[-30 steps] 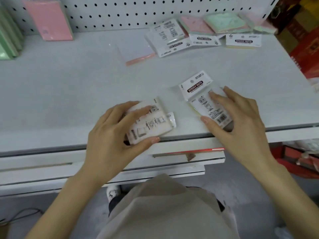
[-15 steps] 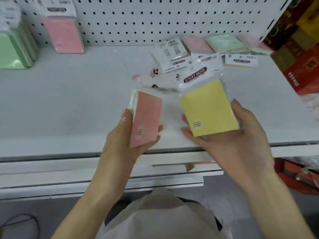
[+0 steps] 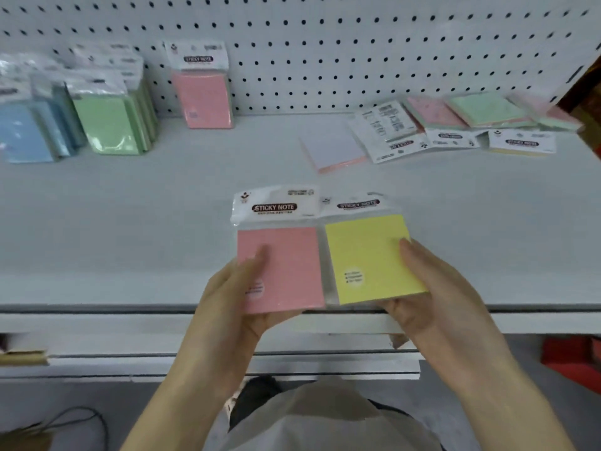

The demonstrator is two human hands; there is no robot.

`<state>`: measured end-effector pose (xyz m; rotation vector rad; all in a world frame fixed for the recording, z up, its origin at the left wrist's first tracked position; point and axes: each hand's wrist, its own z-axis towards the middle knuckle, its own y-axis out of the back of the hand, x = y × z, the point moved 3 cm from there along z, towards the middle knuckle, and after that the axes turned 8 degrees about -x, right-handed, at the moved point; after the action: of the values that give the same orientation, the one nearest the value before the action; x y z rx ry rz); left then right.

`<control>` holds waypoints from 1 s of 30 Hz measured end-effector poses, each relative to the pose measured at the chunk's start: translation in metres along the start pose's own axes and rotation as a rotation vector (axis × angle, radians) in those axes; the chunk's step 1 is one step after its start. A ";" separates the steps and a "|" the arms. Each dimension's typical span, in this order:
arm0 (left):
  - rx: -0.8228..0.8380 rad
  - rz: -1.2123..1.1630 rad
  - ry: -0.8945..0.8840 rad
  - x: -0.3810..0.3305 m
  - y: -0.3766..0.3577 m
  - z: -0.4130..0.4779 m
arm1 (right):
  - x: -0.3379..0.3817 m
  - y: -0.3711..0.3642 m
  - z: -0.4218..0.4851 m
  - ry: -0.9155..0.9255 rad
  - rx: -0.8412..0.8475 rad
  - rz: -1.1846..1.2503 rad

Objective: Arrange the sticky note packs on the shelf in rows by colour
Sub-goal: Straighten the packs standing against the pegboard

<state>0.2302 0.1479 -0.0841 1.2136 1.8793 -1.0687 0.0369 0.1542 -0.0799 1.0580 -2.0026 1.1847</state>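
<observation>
The left hand (image 3: pixel 232 307) has its grip clamped on a pink pack (image 3: pixel 287 268), thumb laid across the front face and fingers underneath. The right hand (image 3: pixel 432 297) has its grip clamped the same way on a yellow pack (image 3: pixel 367 255), thumb on the right side of its face. The two packs are held side by side, close enough that their clear wrappers meet. Their coloured faces are turned up and their white "STICKY NOTE" headers point away, above the front edge of the shelf (image 3: pixel 146 229). Further back and to the right, a pale pad (image 3: pixel 335 151) lies flat on the shelf. Just beyond it is a loose heap of packs (image 3: pixel 455 122), pink and green among them, some face down. At the left rear, blue packs (image 3: pixel 29 135) and green packs (image 3: pixel 107 125) stand in rows. Beside them a single upright pink pack (image 3: pixel 203 99) stands against the pegboard (image 3: pixel 357 60).
</observation>
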 end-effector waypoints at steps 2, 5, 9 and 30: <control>-0.029 0.000 -0.049 -0.012 0.017 0.007 | -0.004 -0.016 0.003 0.048 0.021 -0.115; -0.074 0.062 -0.165 -0.032 0.046 0.020 | -0.012 -0.047 0.011 0.075 0.041 -0.153; -0.181 0.203 -0.304 -0.057 0.099 0.042 | -0.032 -0.109 0.031 0.138 0.107 -0.234; -0.388 0.183 -0.559 -0.238 0.479 0.147 | -0.201 -0.446 0.116 0.577 0.059 -0.546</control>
<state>0.7738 0.0368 -0.0858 0.7468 1.4218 -0.7889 0.5112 -0.0119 -0.0934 1.0460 -1.1495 1.0858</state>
